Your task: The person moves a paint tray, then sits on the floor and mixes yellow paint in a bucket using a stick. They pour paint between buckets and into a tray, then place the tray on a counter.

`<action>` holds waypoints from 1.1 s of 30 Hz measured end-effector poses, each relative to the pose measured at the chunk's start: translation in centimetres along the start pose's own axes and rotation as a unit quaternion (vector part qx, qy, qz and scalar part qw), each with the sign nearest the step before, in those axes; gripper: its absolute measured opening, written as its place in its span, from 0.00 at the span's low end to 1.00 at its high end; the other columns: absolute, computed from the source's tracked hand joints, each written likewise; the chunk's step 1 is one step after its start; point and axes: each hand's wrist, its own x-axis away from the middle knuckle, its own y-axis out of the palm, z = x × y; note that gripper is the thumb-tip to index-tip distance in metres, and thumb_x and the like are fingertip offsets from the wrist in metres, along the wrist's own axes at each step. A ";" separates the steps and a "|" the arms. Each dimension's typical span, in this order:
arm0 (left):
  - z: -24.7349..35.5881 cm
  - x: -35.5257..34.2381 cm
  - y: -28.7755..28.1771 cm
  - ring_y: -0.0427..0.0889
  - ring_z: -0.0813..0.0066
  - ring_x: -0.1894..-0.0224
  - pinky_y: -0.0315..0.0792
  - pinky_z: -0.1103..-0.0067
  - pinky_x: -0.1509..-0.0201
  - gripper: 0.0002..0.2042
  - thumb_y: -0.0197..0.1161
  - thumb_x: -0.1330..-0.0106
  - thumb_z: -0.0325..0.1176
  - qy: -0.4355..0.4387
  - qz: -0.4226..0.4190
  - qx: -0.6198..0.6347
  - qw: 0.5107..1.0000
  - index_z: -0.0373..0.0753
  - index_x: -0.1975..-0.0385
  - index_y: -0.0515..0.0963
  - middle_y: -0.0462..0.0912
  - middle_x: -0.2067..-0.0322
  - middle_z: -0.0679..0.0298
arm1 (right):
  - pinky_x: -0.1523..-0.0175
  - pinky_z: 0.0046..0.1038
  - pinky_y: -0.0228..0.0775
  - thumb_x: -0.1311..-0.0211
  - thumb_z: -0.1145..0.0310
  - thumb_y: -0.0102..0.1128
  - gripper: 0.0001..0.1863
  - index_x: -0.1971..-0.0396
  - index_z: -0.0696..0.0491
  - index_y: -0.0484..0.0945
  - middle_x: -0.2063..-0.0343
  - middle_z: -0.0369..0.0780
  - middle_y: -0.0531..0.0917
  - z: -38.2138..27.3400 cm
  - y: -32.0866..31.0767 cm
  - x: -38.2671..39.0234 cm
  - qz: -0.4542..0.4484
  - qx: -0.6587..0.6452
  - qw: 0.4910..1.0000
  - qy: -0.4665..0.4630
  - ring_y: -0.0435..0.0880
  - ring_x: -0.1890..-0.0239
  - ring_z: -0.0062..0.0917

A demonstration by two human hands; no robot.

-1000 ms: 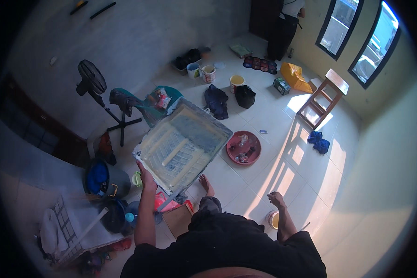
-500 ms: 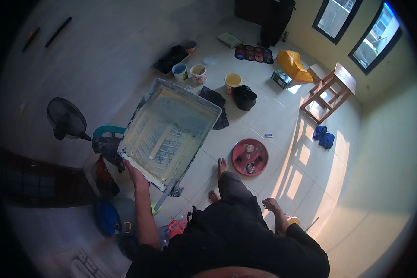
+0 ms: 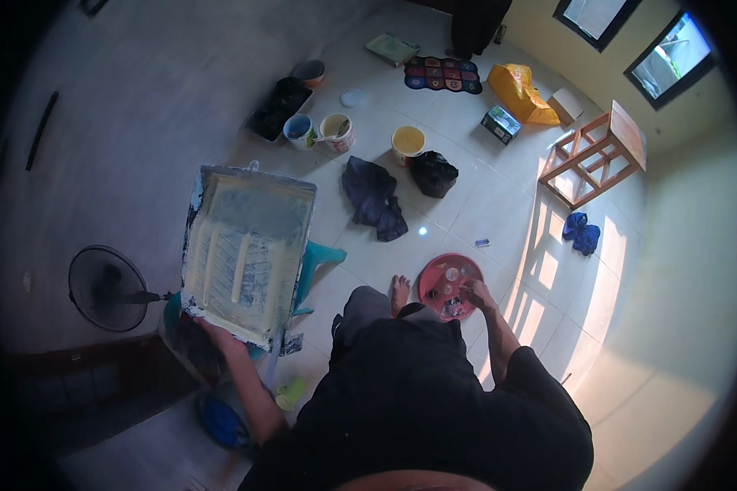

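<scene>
A used paint tray, crusted with cream and grey paint and ribbed along its bottom, is tilted up at the left. My left hand grips its near edge, with the fingers partly hidden beneath it. A pale stick-like piece hangs from the tray's lower right corner. My right hand reaches out over a round red tray on the floor. Its fingers are small in view but look apart, with nothing visible in them. Small items lie on the red tray, partly hidden by the hand.
A teal plastic stool stands behind the paint tray, beside a fan. Paint buckets and black plastic bags lie ahead. A wooden stool, yellow bag and blue bundle are at right.
The paint tray has swung left and lower with my left hand, uncovering the teal stool. My right hand has moved from beside my leg forward to the red tray. My view has shifted.
</scene>
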 end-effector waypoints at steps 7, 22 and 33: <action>-0.5 -6.3 3.9 0.55 0.57 0.31 0.51 0.66 0.28 0.36 0.28 0.29 0.62 0.003 0.054 -0.018 0.998 0.42 0.30 0.51 0.53 0.30 0.59 | 0.59 0.34 0.75 0.37 0.58 0.55 0.16 0.63 0.56 0.81 0.67 0.46 0.83 -4.4 -2.9 -5.8 0.032 -0.045 0.996 0.072 0.84 0.63 0.37; -1.8 -18.9 13.0 0.52 0.55 0.29 0.50 0.64 0.27 0.38 0.27 0.32 0.67 -0.052 -0.003 0.012 0.999 0.45 0.30 0.50 0.50 0.29 0.61 | 0.53 0.40 0.72 0.41 0.56 0.58 0.17 0.63 0.55 0.83 0.65 0.50 0.84 -10.2 -0.6 -11.1 -0.041 0.012 0.984 0.172 0.82 0.58 0.45; -3.8 -23.4 14.9 0.52 0.54 0.29 0.49 0.63 0.27 0.38 0.25 0.32 0.67 -0.066 -0.009 -0.011 0.998 0.46 0.29 0.50 0.50 0.29 0.61 | 0.50 0.41 0.72 0.42 0.55 0.58 0.21 0.63 0.60 0.82 0.62 0.53 0.83 -11.2 -2.9 -20.3 -0.016 -0.045 0.977 0.206 0.81 0.54 0.46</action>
